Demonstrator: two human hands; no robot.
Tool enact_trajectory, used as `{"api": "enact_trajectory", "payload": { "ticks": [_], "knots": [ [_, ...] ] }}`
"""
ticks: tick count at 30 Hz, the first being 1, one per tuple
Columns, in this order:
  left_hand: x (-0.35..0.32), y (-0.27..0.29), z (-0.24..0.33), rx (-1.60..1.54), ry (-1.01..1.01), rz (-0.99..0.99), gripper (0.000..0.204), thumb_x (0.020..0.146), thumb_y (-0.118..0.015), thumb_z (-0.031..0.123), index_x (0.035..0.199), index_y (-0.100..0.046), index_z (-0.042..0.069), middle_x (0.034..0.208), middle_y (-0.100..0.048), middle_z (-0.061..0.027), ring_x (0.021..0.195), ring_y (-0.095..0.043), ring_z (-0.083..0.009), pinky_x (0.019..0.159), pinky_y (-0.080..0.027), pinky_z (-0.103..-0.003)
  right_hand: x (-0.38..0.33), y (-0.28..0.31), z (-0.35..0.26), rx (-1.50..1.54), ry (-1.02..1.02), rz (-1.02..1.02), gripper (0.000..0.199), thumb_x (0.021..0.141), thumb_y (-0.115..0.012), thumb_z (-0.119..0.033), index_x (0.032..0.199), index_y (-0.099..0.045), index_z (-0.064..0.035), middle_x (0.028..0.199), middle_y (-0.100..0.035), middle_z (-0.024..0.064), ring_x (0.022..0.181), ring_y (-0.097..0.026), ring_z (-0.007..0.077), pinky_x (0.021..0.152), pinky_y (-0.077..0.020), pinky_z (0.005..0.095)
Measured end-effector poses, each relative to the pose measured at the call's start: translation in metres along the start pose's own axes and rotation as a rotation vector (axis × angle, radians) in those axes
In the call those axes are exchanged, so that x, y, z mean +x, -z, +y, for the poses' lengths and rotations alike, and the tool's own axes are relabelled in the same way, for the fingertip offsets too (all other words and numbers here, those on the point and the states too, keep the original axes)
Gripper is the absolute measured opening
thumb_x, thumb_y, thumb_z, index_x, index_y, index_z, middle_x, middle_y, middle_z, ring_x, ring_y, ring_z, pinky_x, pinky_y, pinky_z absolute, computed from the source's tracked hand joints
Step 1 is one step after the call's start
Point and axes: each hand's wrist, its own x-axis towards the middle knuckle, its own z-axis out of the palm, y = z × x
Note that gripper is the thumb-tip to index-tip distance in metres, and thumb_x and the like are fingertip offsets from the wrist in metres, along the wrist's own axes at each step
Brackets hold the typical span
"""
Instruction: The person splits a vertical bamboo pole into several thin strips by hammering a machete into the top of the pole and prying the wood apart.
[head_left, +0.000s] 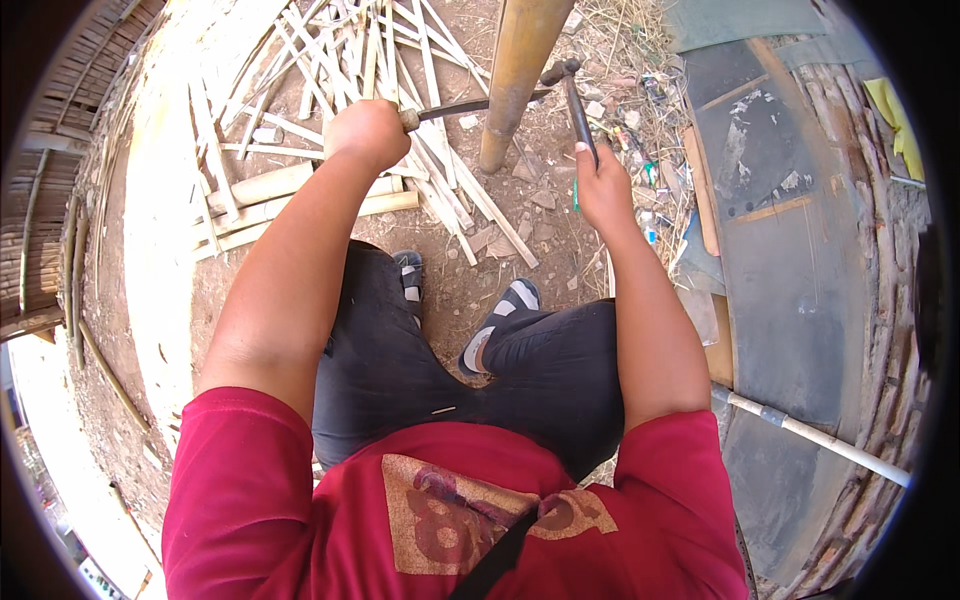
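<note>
My left hand (366, 135) is closed round the light wooden handle of a long-bladed knife (455, 109). The dark blade points right and lies across a thick yellow-brown bamboo pole (512, 80), whose lower end rests on the ground in front of me. Whether the edge has entered the bamboo I cannot tell. In my right hand (604, 190) is a hammer (579, 112), gripped by its dark handle. Its head is up beside the right side of the pole, close to the blade's tip; whether they touch is unclear.
Split bamboo strips (430, 180) lie heaped on the dirt ahead and left, beside thicker bamboo lengths (265, 190). Dry straw and litter (640, 130) cover the ground at right. Dark sheets (780, 290) and a pale pipe (830, 442) are along the right side.
</note>
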Motion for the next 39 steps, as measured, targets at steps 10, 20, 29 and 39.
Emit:
{"api": "enact_trajectory", "payload": {
  "ticks": [10,20,29,39],
  "knots": [
    [-0.001,0.002,0.005,0.048,-0.031,-0.008,0.031,0.09,-0.063,0.026,0.116,-0.074,0.013,0.115,-0.075,-0.0141,0.107,-0.073,-0.0304,0.094,-0.058,-0.044,0.0,-0.002,0.012,-0.008,-0.08,-0.081,0.045,0.105,-0.052,-0.046,0.1,-0.061,-0.0026,0.084,-0.069,0.0237,0.079,-0.069,0.0415,0.075,-0.0519,0.0489],
    [0.005,0.002,-0.005,-0.014,0.0,-0.034,0.032,0.089,-0.064,0.025,0.116,-0.074,0.012,0.112,-0.076,-0.0136,0.106,-0.073,-0.0308,0.093,-0.058,-0.045,-0.003,-0.007,0.019,-0.046,-0.001,-0.013,0.042,0.107,-0.05,-0.045,0.109,-0.063,-0.0056,0.081,-0.068,0.0214,0.074,-0.068,0.0358,0.071,-0.0519,0.0456],
    [0.008,0.002,-0.001,0.0,0.009,-0.078,0.032,0.087,-0.063,0.023,0.116,-0.074,0.013,0.113,-0.076,-0.0144,0.107,-0.072,-0.0318,0.093,-0.058,-0.045,-0.012,-0.003,0.008,0.033,-0.007,-0.013,0.039,0.108,-0.052,-0.04,0.1,-0.062,-0.0027,0.072,-0.061,0.0106,0.063,-0.059,0.0223,0.063,-0.047,0.0401],
    [0.006,-0.003,0.001,0.015,-0.024,-0.064,0.036,0.087,-0.066,0.027,0.119,-0.073,0.012,0.114,-0.076,-0.0148,0.107,-0.072,-0.0318,0.094,-0.058,-0.044,-0.007,-0.01,0.018,-0.1,0.003,-0.091,0.039,0.108,-0.049,-0.041,0.109,-0.063,-0.0043,0.08,-0.067,0.0188,0.078,-0.069,0.0375,0.071,-0.0511,0.0472]
  ]
}}
